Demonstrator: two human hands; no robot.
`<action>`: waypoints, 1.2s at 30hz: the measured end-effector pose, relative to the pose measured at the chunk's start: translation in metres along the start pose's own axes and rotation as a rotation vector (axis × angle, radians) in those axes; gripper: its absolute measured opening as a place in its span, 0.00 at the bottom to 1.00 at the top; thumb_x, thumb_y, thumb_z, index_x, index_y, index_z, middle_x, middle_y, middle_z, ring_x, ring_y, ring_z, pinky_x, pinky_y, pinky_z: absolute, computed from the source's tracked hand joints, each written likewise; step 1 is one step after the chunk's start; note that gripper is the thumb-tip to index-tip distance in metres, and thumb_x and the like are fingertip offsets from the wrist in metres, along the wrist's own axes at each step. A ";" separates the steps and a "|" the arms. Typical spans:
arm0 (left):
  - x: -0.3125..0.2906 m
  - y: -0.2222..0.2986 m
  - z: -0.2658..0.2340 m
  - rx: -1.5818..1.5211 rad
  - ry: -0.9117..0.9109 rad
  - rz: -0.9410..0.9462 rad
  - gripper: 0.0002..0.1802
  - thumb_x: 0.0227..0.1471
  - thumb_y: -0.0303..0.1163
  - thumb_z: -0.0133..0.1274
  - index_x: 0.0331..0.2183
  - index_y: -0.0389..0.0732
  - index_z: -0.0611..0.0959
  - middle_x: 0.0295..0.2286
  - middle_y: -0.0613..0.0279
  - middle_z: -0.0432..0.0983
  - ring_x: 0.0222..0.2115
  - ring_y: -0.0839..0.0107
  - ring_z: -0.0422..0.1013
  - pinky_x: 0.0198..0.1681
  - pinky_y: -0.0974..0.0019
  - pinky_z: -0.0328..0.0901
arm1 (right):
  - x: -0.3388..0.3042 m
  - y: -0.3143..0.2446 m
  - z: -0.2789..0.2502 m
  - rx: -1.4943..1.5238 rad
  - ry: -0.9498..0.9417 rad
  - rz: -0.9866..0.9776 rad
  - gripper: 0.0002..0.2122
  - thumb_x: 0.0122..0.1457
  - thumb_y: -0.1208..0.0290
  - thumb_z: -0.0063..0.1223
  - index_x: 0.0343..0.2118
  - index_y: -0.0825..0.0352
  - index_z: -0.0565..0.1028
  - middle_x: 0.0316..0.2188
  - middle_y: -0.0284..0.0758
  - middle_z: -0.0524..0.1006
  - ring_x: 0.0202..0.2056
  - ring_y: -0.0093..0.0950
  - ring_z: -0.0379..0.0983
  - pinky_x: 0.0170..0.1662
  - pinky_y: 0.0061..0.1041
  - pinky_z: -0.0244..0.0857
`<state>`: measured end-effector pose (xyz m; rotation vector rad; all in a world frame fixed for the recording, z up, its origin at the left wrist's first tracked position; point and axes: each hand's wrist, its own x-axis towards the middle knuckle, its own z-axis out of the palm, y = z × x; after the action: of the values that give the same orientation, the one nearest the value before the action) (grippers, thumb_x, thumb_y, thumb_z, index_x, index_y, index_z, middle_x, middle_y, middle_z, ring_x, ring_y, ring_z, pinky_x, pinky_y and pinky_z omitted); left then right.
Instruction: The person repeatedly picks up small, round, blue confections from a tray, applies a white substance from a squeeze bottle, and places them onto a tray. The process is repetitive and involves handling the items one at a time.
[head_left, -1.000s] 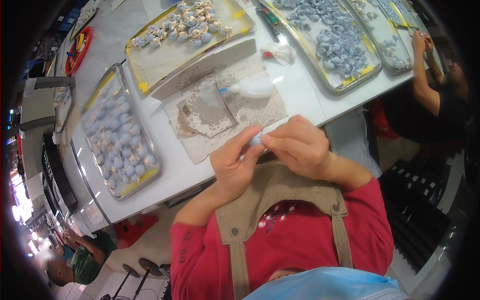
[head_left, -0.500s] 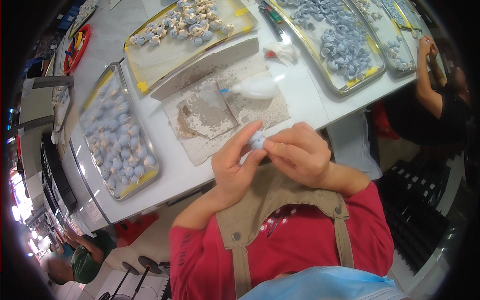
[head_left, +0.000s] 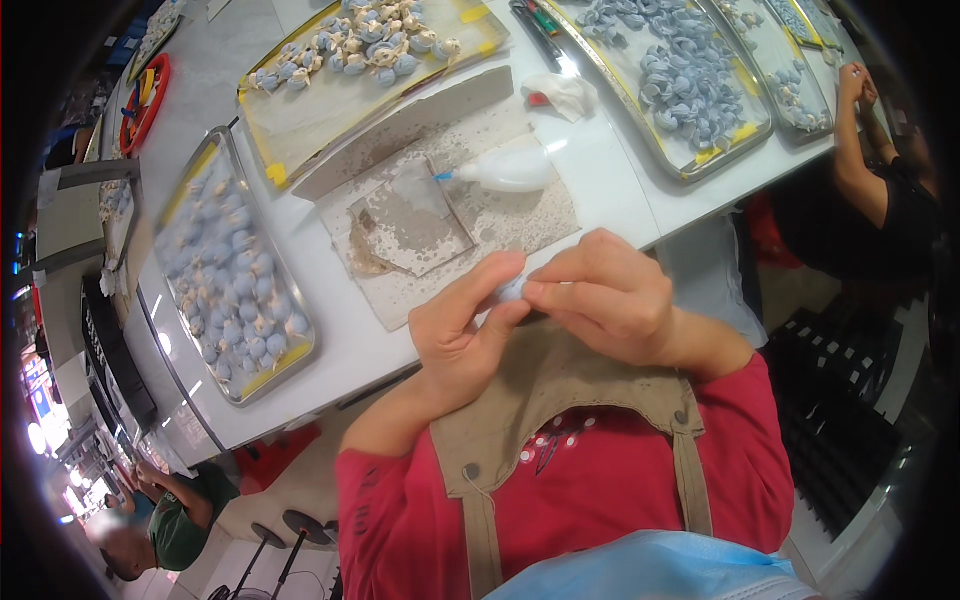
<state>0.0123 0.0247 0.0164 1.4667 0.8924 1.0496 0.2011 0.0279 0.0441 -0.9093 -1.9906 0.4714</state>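
Small blue piece, mostly covered by fingers, held up just off the near edge of a white table. Pinched between thumb and fingers of the left hand; nipped at its right side by thumb and forefinger of the right hand. Probably very light, perhaps easily dented; slipperiness impossible to judge. Best gripped, seemingly, by the sides, with little pressure.

Just beyond both hands, a stained cardboard sheet, with a white squeeze bottle lying blue tip leftward. Left of the left hand, a metal tray of rounded blue-and-cream pieces. Farther beyond the cardboard, a yellow-taped board bearing more. Beyond the right hand, a crumpled tissue, then a long tray of curled blue pieces.

Well off to the right hand's side, a co-worker in black; on the left hand's side, low down, another in a green shirt. Bright lights at far left.
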 end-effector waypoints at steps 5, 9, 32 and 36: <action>0.000 -0.003 0.000 0.040 0.007 -0.066 0.17 0.48 0.25 0.56 0.41 0.32 0.77 0.39 0.51 0.75 0.39 0.69 0.72 0.41 0.69 0.68 | -0.003 0.008 0.001 0.021 -0.018 0.024 0.12 0.37 0.81 0.59 0.29 0.66 0.76 0.27 0.31 0.75 0.28 0.27 0.72 0.30 0.23 0.65; 0.000 -0.005 -0.001 0.073 -0.003 0.031 0.16 0.48 0.27 0.56 0.41 0.33 0.77 0.38 0.51 0.75 0.38 0.67 0.73 0.40 0.69 0.67 | -0.006 0.008 0.006 0.110 0.031 0.072 0.10 0.38 0.83 0.61 0.28 0.68 0.77 0.26 0.34 0.75 0.26 0.29 0.72 0.27 0.22 0.66; -0.001 0.005 -0.008 -0.294 -0.176 -0.157 0.21 0.44 0.23 0.58 0.43 0.32 0.76 0.39 0.53 0.74 0.36 0.72 0.72 0.37 0.71 0.68 | -0.006 0.013 0.006 0.734 -0.259 0.524 0.26 0.45 0.72 0.62 0.49 0.68 0.68 0.40 0.37 0.75 0.40 0.28 0.73 0.44 0.24 0.66; -0.004 0.010 -0.010 -0.247 -0.190 -0.148 0.19 0.45 0.26 0.59 0.42 0.33 0.77 0.38 0.53 0.75 0.35 0.70 0.73 0.37 0.71 0.67 | -0.003 0.008 0.000 0.674 -0.299 0.495 0.23 0.45 0.72 0.62 0.47 0.68 0.70 0.39 0.37 0.76 0.39 0.29 0.74 0.44 0.23 0.67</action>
<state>0.0013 0.0230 0.0261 1.2499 0.6978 0.8616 0.2054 0.0314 0.0373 -0.9103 -1.6465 1.5251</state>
